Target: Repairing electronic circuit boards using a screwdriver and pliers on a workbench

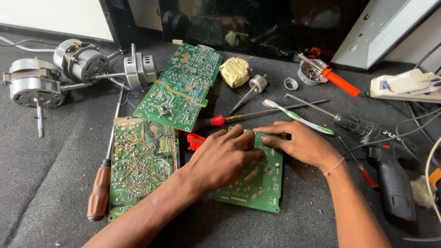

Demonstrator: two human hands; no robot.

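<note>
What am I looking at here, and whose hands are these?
No machine here: a person works with two bare hands, and the single picture comes from a camera on their head, looking down. Both hands rest on a green circuit board lying on a dark mat. The left hand presses flat on it; the right hand lies over its upper edge. Neither hand clearly holds a tool. Beside it lie two more boards, one with many wires and one farther back. Around them are a brown-handled screwdriver, two small motors at left, a toothbrush, a black drill at right, and a yellow-taped coil.
</note>
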